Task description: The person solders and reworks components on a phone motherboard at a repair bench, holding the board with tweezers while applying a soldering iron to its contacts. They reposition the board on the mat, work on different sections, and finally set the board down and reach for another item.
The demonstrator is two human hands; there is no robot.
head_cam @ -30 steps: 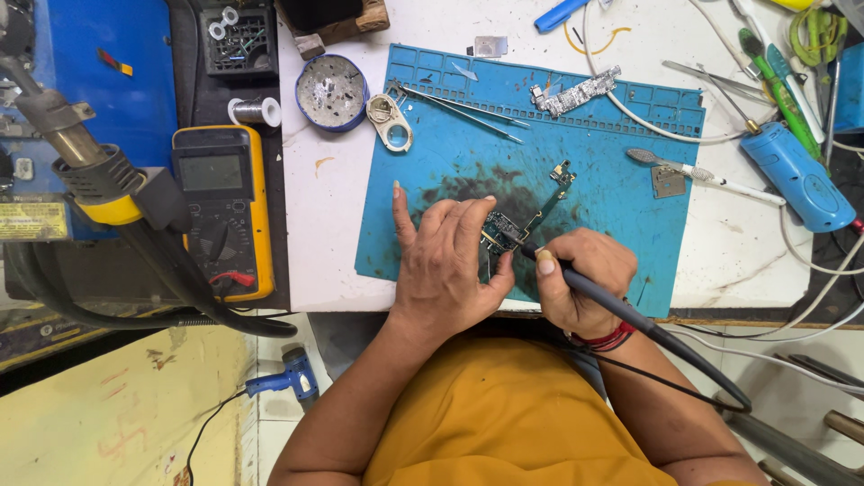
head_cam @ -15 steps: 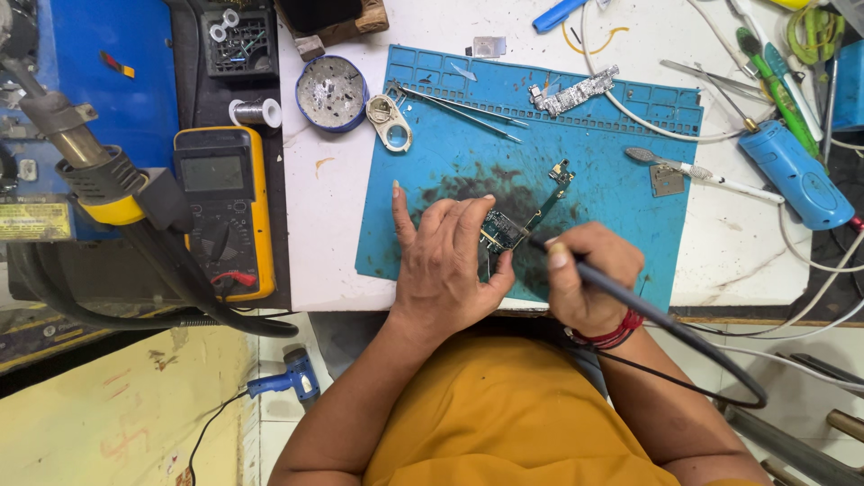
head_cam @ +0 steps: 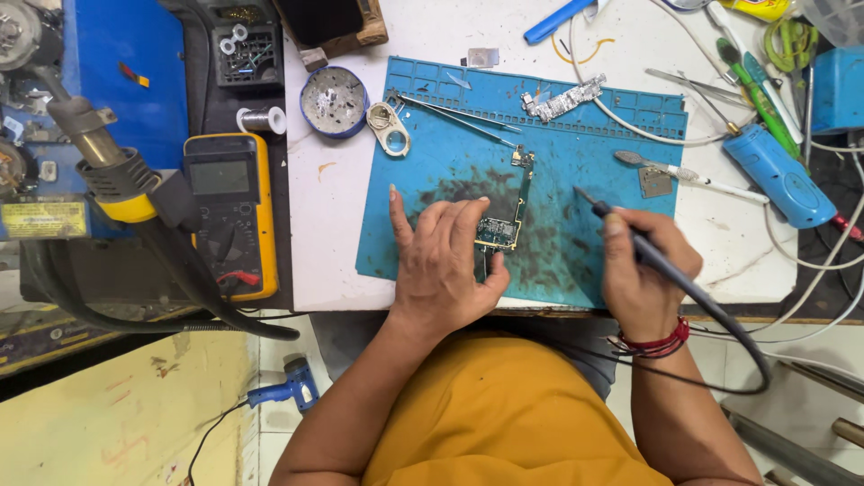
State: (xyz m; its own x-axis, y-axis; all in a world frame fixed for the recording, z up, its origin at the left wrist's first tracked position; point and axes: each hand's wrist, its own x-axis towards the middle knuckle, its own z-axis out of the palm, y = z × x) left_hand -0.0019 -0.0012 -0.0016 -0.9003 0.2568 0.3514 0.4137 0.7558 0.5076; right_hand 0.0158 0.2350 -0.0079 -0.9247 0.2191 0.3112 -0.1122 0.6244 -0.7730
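Closest to the camera is the person's yellow shirt [head_cam: 504,414], with both forearms reaching up from it to a white table [head_cam: 333,225]. The left hand [head_cam: 445,261] lies palm down on a blue work mat [head_cam: 558,171], its fingers spread a little and the fingertips pressing on the lower end of a narrow circuit board [head_cam: 506,223]. That board lies on the dark, stained middle of the mat, with a thin strip running up from it toward the mat's upper half. The right hand [head_cam: 643,265], with red threads round the wrist, is closed in a pen-like grip around a soldering iron [head_cam: 630,243]; the iron's dark tip points up and left and sits just right of the board, apart from it, while its cable loops away to the right.

Further up the mat lie a pair of tweezers [head_cam: 459,112], a small magnifying loupe [head_cam: 390,130] at the mat's upper left edge, and a second, silvery circuit strip [head_cam: 565,99] near the top edge. Just left of the loupe stands a round tin [head_cam: 334,101]. To the right of the mat lies a blue handheld tool [head_cam: 778,175] with a cord, and a green-handled brush [head_cam: 751,85] sits above it.

On the far left, off the table, sit a yellow multimeter [head_cam: 231,211] and a hot-air nozzle with a thick black hose [head_cam: 117,175]
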